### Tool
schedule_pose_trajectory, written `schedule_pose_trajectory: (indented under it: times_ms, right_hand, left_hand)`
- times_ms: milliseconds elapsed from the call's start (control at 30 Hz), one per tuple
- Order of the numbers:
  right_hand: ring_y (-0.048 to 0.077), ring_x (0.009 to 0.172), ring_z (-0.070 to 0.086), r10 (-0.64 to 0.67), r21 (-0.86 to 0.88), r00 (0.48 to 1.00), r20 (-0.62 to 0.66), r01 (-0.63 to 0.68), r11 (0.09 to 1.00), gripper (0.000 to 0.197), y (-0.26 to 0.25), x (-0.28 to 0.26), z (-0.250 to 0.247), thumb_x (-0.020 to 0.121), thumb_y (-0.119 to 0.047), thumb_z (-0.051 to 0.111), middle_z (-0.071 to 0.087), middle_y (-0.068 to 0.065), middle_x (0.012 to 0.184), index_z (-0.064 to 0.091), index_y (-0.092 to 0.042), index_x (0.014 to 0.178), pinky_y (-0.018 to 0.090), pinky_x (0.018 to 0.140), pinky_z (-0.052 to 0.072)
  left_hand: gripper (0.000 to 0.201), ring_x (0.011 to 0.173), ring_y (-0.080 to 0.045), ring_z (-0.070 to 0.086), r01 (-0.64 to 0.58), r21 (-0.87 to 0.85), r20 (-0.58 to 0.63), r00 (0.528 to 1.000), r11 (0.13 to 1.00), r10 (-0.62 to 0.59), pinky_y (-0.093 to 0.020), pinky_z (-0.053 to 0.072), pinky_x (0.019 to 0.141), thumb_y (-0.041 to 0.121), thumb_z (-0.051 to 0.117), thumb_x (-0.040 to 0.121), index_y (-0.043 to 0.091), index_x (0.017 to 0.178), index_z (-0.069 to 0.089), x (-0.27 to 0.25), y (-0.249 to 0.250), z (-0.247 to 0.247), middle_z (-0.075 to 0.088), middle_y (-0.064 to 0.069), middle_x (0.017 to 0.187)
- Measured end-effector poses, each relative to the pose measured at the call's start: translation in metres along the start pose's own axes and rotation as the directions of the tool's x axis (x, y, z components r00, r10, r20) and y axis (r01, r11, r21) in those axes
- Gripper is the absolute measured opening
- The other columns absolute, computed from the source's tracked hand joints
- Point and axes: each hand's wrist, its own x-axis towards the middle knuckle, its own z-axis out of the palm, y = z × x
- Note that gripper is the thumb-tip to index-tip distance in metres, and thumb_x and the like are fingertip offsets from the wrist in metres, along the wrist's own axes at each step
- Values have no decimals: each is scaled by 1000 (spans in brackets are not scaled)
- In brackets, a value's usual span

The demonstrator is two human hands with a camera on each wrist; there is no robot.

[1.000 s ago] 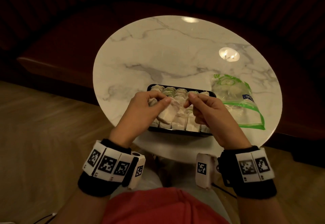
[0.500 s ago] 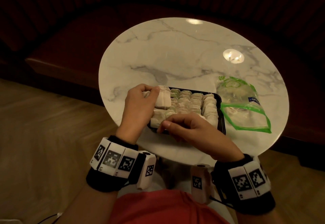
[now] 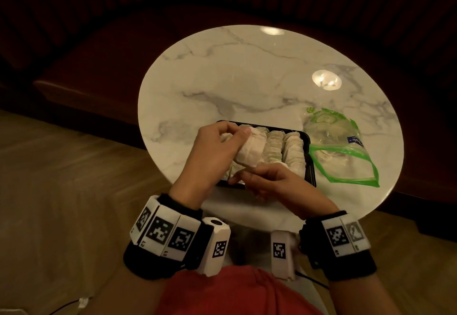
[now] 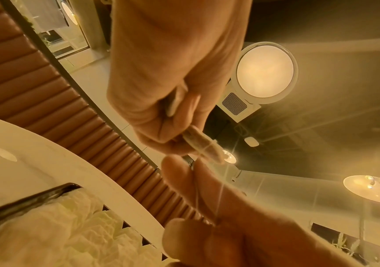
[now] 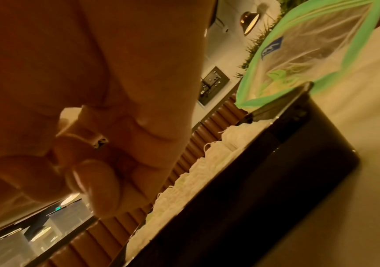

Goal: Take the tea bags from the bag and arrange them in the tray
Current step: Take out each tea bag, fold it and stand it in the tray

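From the head camera I see the round white marble counter point(image 3: 222, 79) with the black plastic tray point(image 3: 312, 173) near its front edge. My left hand point(image 3: 210, 151) hides the tray's left part. Its fingers are curled around a white paper tea bag point(image 3: 249, 151), held up over the tray. My right hand point(image 3: 274, 186) sits low at the tray's front edge with fingers curled tight, but I cannot tell from here what they pinch. Rows of white tea bags point(image 3: 294, 149) fill the tray's right side. The clear plastic bag with the green rim point(image 3: 343, 156) lies just beside the tray on the right, mouth open.

From the left wrist camera, the fingers point(image 4: 152, 126) pinch the tea bag edge-on. A thin white string point(image 4: 218, 198) runs from it down to the right hand, which is big and blurry at the bottom. Only a corner of the tray shows.

From the right wrist camera, the curled fingers point(image 5: 92, 180) fill the left side. What they hold is hidden. The tray wall, tea bag tops and green-rimmed bag are blurry.
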Motion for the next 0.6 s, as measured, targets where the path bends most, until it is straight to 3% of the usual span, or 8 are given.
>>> schedule_pose_trajectory:
  times_ms: [67,167,300,367,467,600]
  right_hand:
    - [6,60,42,16,37,1000,-25,-15,999,23,3,-1,-5,91,-28,55,50,-4,65,79,-25,91,13,56,35]
    - [4,56,44,41,72,997,-67,-36,997,20,6,0,-14,88,-22,58,54,1,68,78,-21,86,16,56,36]
    - [3,55,41,18,27,995,-101,-15,1000,16,1,1,-32,90,-13,63,58,-8,63,75,-17,81,14,54,35]
    - [6,58,41,-16,-9,994,-111,15,1000,12,-4,1,-42,85,-16,64,58,-6,66,74,-9,86,15,56,36]
    - [7,60,44,-27,-73,986,-165,15,997,2,-16,0,-54,79,-19,75,62,-6,68,74,-18,77,16,58,37]
    - [6,63,49,-67,-196,964,-258,15,981,16,-37,-6,-56,73,-32,72,65,-5,68,73,-17,80,13,57,38]
  left_hand:
    - [18,60,-2,58,2,22,30,1000,1000,-3,-18,43,54,23,65,93,18,76,66,-1,-1,0,64,12,66]
    - [13,68,-11,63,9,53,119,993,999,-16,-29,49,59,23,67,91,13,85,70,-5,2,1,68,1,77]
    - [8,61,-1,63,2,54,227,974,999,-14,-13,46,51,13,68,90,7,88,73,-10,11,0,67,4,75]
    - [7,64,-1,64,-19,70,258,966,997,1,-12,48,53,11,68,90,8,87,73,-11,13,-2,68,4,77]
    - [8,66,-2,63,-48,112,266,964,993,17,-12,48,54,11,69,89,5,86,74,-11,13,-1,69,-2,81]
    - [14,70,1,63,-68,218,226,974,974,17,-9,46,57,18,69,90,6,84,72,-9,10,1,69,1,85]
